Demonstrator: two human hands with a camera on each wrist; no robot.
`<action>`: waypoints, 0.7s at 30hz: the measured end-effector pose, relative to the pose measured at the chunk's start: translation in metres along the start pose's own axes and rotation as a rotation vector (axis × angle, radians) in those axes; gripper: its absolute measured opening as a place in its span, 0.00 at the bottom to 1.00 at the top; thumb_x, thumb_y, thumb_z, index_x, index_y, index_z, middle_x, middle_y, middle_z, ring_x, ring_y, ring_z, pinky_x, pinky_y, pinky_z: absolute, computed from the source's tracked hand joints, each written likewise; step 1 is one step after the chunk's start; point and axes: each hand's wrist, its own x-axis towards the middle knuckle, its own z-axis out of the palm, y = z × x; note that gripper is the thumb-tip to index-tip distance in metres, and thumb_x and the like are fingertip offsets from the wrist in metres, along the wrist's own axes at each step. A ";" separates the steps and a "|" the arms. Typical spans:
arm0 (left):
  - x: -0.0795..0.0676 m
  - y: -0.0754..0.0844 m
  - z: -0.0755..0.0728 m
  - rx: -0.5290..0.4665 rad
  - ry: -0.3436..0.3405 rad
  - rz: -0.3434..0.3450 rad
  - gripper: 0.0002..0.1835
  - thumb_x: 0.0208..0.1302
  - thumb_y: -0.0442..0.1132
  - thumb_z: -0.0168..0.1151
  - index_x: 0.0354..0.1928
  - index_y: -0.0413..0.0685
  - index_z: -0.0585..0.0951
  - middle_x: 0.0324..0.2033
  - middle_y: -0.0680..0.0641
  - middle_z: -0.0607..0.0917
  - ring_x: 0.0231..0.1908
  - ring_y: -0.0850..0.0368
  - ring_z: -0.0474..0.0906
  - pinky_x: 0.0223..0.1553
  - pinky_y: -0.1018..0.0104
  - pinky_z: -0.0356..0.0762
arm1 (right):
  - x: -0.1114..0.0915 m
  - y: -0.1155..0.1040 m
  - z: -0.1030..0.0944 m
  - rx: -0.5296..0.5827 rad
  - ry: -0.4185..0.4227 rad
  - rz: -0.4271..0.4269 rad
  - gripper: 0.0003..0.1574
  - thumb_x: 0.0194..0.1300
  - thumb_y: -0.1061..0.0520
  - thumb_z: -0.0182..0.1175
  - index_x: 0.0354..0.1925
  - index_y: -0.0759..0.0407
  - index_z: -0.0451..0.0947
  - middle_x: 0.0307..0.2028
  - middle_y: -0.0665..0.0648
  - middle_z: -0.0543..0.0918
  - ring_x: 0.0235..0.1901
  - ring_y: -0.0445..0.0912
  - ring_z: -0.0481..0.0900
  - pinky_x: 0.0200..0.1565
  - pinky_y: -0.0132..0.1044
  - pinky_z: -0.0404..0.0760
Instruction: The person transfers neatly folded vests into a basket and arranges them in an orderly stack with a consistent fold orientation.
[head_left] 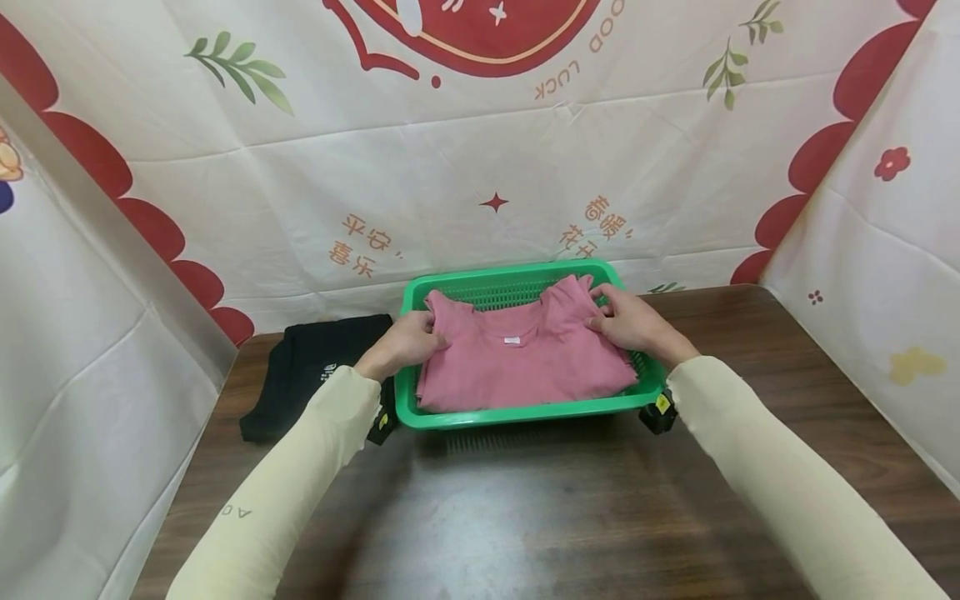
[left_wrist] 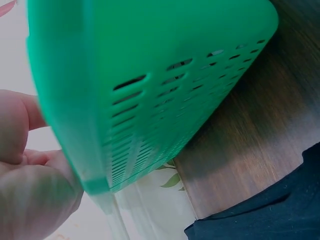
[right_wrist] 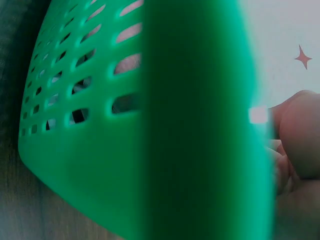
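Observation:
A folded pink shirt (head_left: 517,367) lies in a green plastic basket (head_left: 517,413), its neckline and small white label toward the back. My left hand (head_left: 408,340) pinches the shirt near its left shoulder, thumb on top. At the opposite shoulder, my right hand (head_left: 632,320) holds the fabric between thumb and fingers. In the left wrist view the slotted basket wall (left_wrist: 150,90) stands in front of part of my left hand (left_wrist: 35,185). The basket also fills much of the right wrist view, with part of my right hand (right_wrist: 300,150) beyond its rim; the shirt grip is hidden there.
A folded black garment (head_left: 307,375) with small white print lies on the brown wooden table (head_left: 510,517), left of the basket. A white printed cloth (head_left: 465,175) hangs right behind the basket, and more cloth hangs along both sides of the table.

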 end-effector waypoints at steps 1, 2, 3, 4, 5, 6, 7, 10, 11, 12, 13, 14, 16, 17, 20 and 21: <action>0.000 0.000 0.000 0.009 -0.001 0.001 0.15 0.69 0.37 0.57 0.56 0.42 0.78 0.42 0.43 0.82 0.35 0.55 0.75 0.35 0.67 0.74 | 0.000 0.000 0.000 -0.004 0.003 -0.001 0.26 0.74 0.56 0.54 0.65 0.62 0.61 0.42 0.64 0.80 0.30 0.48 0.75 0.31 0.38 0.74; 0.001 0.000 0.000 0.022 -0.001 0.004 0.16 0.69 0.37 0.57 0.56 0.42 0.78 0.42 0.43 0.82 0.35 0.55 0.75 0.35 0.67 0.74 | 0.000 0.000 0.000 -0.010 0.006 -0.002 0.26 0.74 0.56 0.54 0.65 0.63 0.61 0.42 0.64 0.80 0.30 0.48 0.75 0.31 0.38 0.75; 0.001 -0.001 0.000 0.035 0.001 0.009 0.16 0.69 0.37 0.57 0.56 0.42 0.78 0.41 0.43 0.82 0.35 0.55 0.75 0.35 0.67 0.74 | 0.000 0.000 0.000 -0.014 0.007 -0.004 0.26 0.74 0.56 0.54 0.65 0.63 0.62 0.41 0.64 0.80 0.30 0.48 0.75 0.31 0.38 0.74; 0.001 -0.001 0.001 0.048 0.001 0.013 0.15 0.69 0.37 0.57 0.55 0.42 0.78 0.40 0.44 0.82 0.34 0.55 0.75 0.34 0.67 0.73 | 0.000 0.000 0.000 -0.018 0.009 -0.004 0.26 0.74 0.56 0.54 0.65 0.63 0.62 0.40 0.63 0.80 0.30 0.48 0.75 0.31 0.38 0.74; 0.001 -0.001 0.001 0.059 0.003 0.015 0.14 0.69 0.37 0.57 0.54 0.42 0.79 0.38 0.44 0.82 0.33 0.55 0.75 0.34 0.67 0.73 | 0.000 0.000 0.001 -0.021 0.010 -0.005 0.26 0.74 0.56 0.54 0.65 0.63 0.62 0.40 0.63 0.80 0.30 0.48 0.74 0.31 0.38 0.74; 0.001 0.000 0.001 0.076 0.006 0.018 0.12 0.69 0.37 0.57 0.51 0.42 0.79 0.36 0.45 0.81 0.32 0.55 0.74 0.33 0.67 0.73 | 0.000 0.001 0.001 -0.023 0.011 -0.004 0.26 0.74 0.56 0.54 0.65 0.63 0.62 0.40 0.63 0.79 0.30 0.48 0.74 0.31 0.38 0.74; 0.001 0.000 0.002 0.091 0.008 0.023 0.11 0.69 0.37 0.58 0.49 0.42 0.79 0.34 0.45 0.80 0.31 0.55 0.74 0.32 0.67 0.72 | 0.000 0.001 0.001 -0.028 0.014 -0.005 0.26 0.74 0.56 0.54 0.65 0.63 0.62 0.40 0.63 0.79 0.31 0.49 0.75 0.31 0.38 0.75; 0.001 0.001 0.003 0.140 0.014 0.038 0.06 0.68 0.36 0.58 0.44 0.43 0.79 0.31 0.46 0.79 0.28 0.55 0.73 0.29 0.67 0.71 | -0.001 0.001 0.000 -0.048 0.025 -0.006 0.27 0.74 0.56 0.53 0.66 0.63 0.62 0.46 0.67 0.80 0.38 0.52 0.78 0.36 0.40 0.77; 0.002 0.001 0.003 0.159 0.016 0.045 0.06 0.67 0.36 0.57 0.42 0.42 0.79 0.31 0.46 0.79 0.28 0.55 0.73 0.29 0.67 0.71 | -0.001 0.002 0.000 -0.055 0.030 -0.005 0.27 0.74 0.55 0.53 0.66 0.63 0.62 0.48 0.68 0.80 0.41 0.54 0.78 0.38 0.42 0.78; 0.001 0.002 0.004 0.180 0.017 0.054 0.05 0.67 0.35 0.57 0.41 0.42 0.78 0.30 0.45 0.79 0.27 0.55 0.73 0.29 0.67 0.71 | -0.001 0.002 0.000 -0.063 0.035 -0.004 0.28 0.74 0.55 0.52 0.67 0.63 0.62 0.51 0.69 0.79 0.44 0.55 0.78 0.40 0.43 0.79; 0.002 0.002 0.004 0.203 0.020 0.067 0.04 0.66 0.34 0.57 0.40 0.42 0.78 0.31 0.45 0.79 0.27 0.55 0.73 0.28 0.67 0.71 | -0.001 0.003 0.000 -0.070 0.040 -0.004 0.28 0.74 0.55 0.52 0.67 0.64 0.62 0.53 0.70 0.79 0.46 0.56 0.78 0.42 0.45 0.79; 0.002 0.002 0.004 0.222 0.020 0.075 0.03 0.65 0.33 0.56 0.39 0.42 0.78 0.30 0.45 0.79 0.26 0.55 0.73 0.28 0.67 0.71 | -0.001 0.003 0.000 -0.075 0.044 -0.004 0.28 0.74 0.55 0.52 0.67 0.64 0.62 0.54 0.70 0.78 0.48 0.57 0.78 0.44 0.46 0.79; 0.003 0.002 0.004 0.253 0.019 0.086 0.02 0.64 0.31 0.55 0.37 0.41 0.76 0.30 0.44 0.78 0.25 0.55 0.72 0.27 0.67 0.70 | -0.002 0.004 0.000 -0.083 0.049 -0.004 0.28 0.73 0.55 0.52 0.67 0.64 0.63 0.54 0.70 0.78 0.48 0.57 0.78 0.44 0.47 0.80; 0.003 0.002 0.004 0.265 0.016 0.091 0.02 0.63 0.31 0.54 0.36 0.41 0.76 0.29 0.44 0.77 0.25 0.55 0.71 0.26 0.67 0.70 | -0.002 0.004 0.000 -0.085 0.052 -0.006 0.28 0.73 0.55 0.52 0.67 0.64 0.63 0.53 0.70 0.79 0.47 0.56 0.79 0.44 0.47 0.80; 0.003 0.002 0.004 0.280 0.008 0.095 0.03 0.62 0.29 0.52 0.36 0.41 0.75 0.28 0.45 0.75 0.24 0.55 0.69 0.25 0.67 0.68 | -0.002 0.005 -0.001 -0.077 0.062 -0.015 0.28 0.73 0.55 0.52 0.66 0.65 0.65 0.50 0.69 0.81 0.43 0.55 0.79 0.41 0.44 0.80; 0.003 0.002 0.003 0.285 0.008 0.098 0.03 0.62 0.29 0.52 0.36 0.42 0.75 0.28 0.46 0.74 0.24 0.55 0.68 0.25 0.67 0.67 | -0.003 0.005 -0.001 -0.067 0.065 -0.014 0.28 0.73 0.55 0.53 0.66 0.65 0.65 0.49 0.68 0.81 0.42 0.54 0.79 0.39 0.42 0.80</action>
